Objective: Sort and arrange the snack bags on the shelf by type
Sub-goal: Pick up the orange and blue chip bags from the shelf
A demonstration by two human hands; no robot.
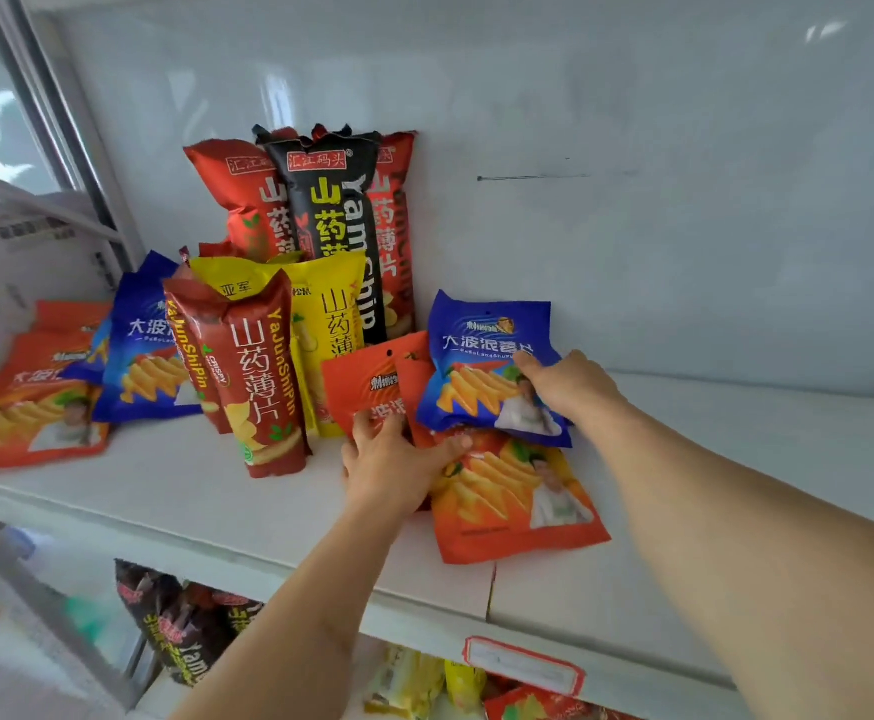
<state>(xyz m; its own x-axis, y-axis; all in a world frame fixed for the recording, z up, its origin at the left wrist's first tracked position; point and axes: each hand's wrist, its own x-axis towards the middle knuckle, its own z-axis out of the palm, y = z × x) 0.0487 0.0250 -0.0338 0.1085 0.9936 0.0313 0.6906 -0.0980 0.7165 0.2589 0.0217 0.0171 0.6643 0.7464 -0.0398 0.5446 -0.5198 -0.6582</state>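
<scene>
On the white shelf my right hand grips a blue chip bag by its right edge, lifted over an orange chip bag that lies flat. My left hand presses on the orange bags, fingers over a second orange bag leaning behind. Tall yam-chip bags stand to the left: a red one in front, a yellow one, a black one and red ones at the back wall. Farther left lie another blue bag and orange bags.
The right half of the shelf is bare white board up to the back wall. A red-framed price label sits on the shelf's front edge. More snack bags fill the lower shelf. A glass door frame stands at the left.
</scene>
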